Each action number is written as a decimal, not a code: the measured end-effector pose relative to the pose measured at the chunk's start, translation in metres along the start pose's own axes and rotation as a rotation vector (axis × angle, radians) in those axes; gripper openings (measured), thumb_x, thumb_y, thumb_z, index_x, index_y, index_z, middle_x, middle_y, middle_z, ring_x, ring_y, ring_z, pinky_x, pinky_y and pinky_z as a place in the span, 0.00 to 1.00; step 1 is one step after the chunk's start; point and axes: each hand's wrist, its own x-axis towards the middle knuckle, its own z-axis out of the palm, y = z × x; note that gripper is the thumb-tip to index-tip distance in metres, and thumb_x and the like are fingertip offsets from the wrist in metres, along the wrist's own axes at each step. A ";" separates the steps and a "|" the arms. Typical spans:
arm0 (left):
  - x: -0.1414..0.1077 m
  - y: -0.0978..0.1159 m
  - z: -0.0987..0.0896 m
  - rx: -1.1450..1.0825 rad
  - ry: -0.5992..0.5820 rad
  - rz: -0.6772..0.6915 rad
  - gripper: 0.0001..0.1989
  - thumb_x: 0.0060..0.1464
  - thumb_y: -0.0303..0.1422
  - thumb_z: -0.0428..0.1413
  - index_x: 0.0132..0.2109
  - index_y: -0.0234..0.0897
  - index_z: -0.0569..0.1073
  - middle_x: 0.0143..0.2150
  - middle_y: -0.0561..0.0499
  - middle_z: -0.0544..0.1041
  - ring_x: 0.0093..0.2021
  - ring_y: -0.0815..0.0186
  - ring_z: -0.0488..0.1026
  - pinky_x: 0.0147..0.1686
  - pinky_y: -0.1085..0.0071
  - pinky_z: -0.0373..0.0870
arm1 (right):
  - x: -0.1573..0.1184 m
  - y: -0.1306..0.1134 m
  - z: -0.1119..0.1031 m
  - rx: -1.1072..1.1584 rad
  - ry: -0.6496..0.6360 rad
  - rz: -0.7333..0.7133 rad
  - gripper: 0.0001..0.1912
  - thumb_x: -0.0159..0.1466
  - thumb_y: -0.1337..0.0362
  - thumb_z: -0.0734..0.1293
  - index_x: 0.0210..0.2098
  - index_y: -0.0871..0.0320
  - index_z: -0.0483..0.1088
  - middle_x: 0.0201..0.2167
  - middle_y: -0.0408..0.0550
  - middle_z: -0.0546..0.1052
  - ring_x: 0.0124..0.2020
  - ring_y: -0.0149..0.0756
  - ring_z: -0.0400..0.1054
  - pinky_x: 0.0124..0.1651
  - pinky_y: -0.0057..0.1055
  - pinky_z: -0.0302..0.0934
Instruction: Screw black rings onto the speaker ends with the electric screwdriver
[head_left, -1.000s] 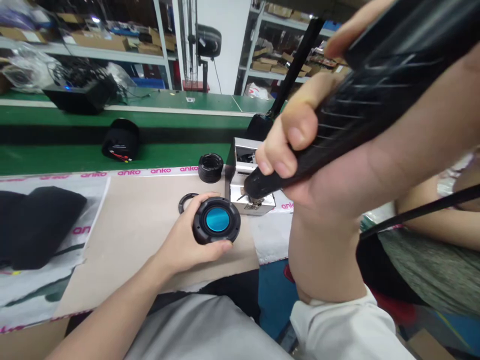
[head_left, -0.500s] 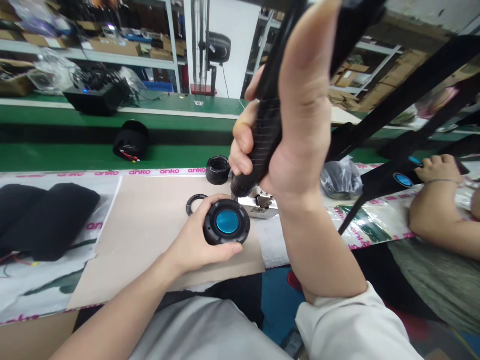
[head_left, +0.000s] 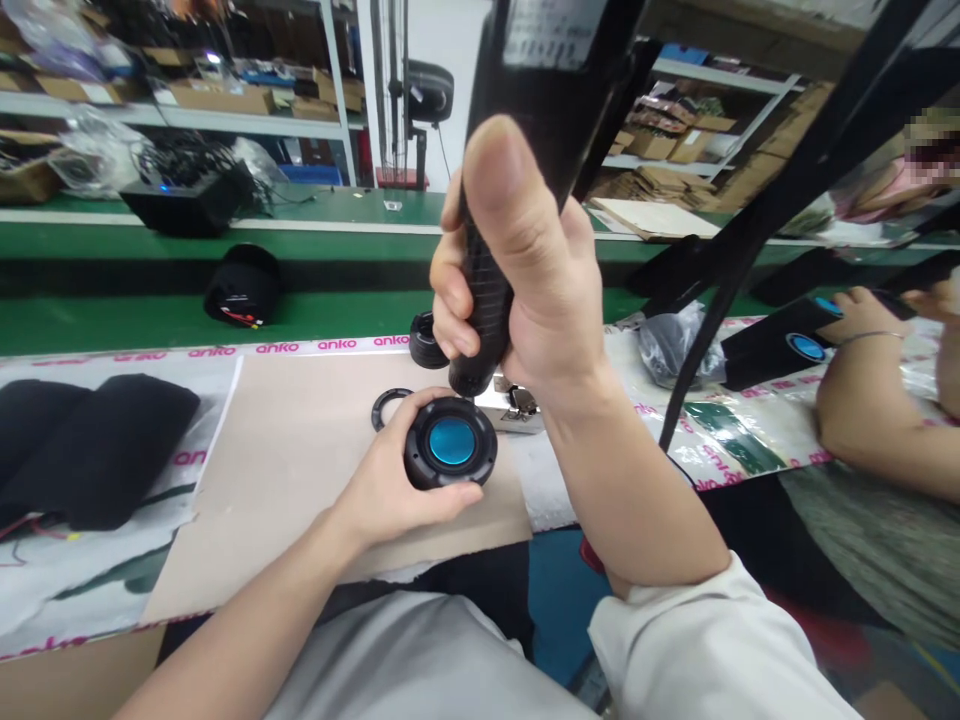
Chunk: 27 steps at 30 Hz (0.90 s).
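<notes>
My left hand (head_left: 397, 470) grips a round black speaker part (head_left: 451, 442) with a blue centre, held face up over the cardboard sheet (head_left: 300, 450). Wrapped round an upright black electric screwdriver (head_left: 487, 300) is my right hand (head_left: 525, 270), its thumb along the front. The tool's lower end is just above the far rim of the speaker part; whether they touch is unclear. A black ring (head_left: 386, 408) lies behind my left hand, and stacked black rings (head_left: 426, 342) stand farther back, partly hidden by my right hand. A metal device (head_left: 514, 408) sits beside the tool's end.
Black padded pieces (head_left: 112, 445) lie at the left. A black cylinder (head_left: 242, 287) with coloured wires rests on the green bench (head_left: 337, 280). At the right are a plastic-wrapped item (head_left: 679, 345), a black cable (head_left: 694, 370) and another person's hand (head_left: 862, 315) on a black tube.
My right hand and the screwdriver have moved left and the tool stands more upright. The label on its body now shows. My left hand still holds the speaker part, nearly unmoved.
</notes>
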 end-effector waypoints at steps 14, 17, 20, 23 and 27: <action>0.000 -0.001 -0.001 -0.006 0.018 -0.098 0.43 0.44 0.44 0.73 0.64 0.38 0.68 0.63 0.36 0.77 0.62 0.40 0.77 0.64 0.46 0.72 | -0.048 0.029 -0.070 -0.277 0.612 -0.143 0.26 0.62 0.44 0.80 0.33 0.53 0.65 0.18 0.35 0.69 0.12 0.29 0.61 0.13 0.28 0.53; -0.001 -0.001 -0.001 -0.012 0.021 -0.097 0.43 0.44 0.43 0.73 0.64 0.39 0.68 0.64 0.36 0.76 0.63 0.40 0.76 0.65 0.46 0.71 | -0.050 0.036 -0.074 -0.258 0.601 -0.131 0.25 0.62 0.46 0.80 0.33 0.53 0.65 0.17 0.35 0.69 0.12 0.30 0.61 0.13 0.27 0.53; -0.001 0.000 0.000 -0.025 0.020 -0.093 0.42 0.44 0.43 0.73 0.64 0.39 0.68 0.63 0.36 0.76 0.63 0.41 0.76 0.65 0.46 0.71 | -0.054 0.033 -0.073 -0.213 0.574 -0.042 0.26 0.62 0.45 0.80 0.32 0.54 0.64 0.17 0.36 0.69 0.11 0.31 0.61 0.12 0.28 0.54; -0.002 -0.001 0.000 -0.028 0.019 -0.088 0.42 0.44 0.44 0.74 0.63 0.39 0.68 0.64 0.37 0.76 0.64 0.40 0.76 0.64 0.47 0.72 | -0.059 0.019 -0.067 -0.167 0.580 0.003 0.27 0.59 0.45 0.81 0.31 0.55 0.66 0.16 0.37 0.68 0.10 0.31 0.59 0.11 0.29 0.53; -0.002 -0.003 -0.002 -0.020 0.011 -0.074 0.42 0.45 0.44 0.75 0.64 0.41 0.69 0.65 0.38 0.76 0.65 0.41 0.75 0.65 0.48 0.71 | -0.058 -0.023 -0.040 -0.143 0.589 -0.173 0.21 0.67 0.46 0.76 0.36 0.56 0.69 0.19 0.37 0.67 0.14 0.28 0.59 0.14 0.27 0.56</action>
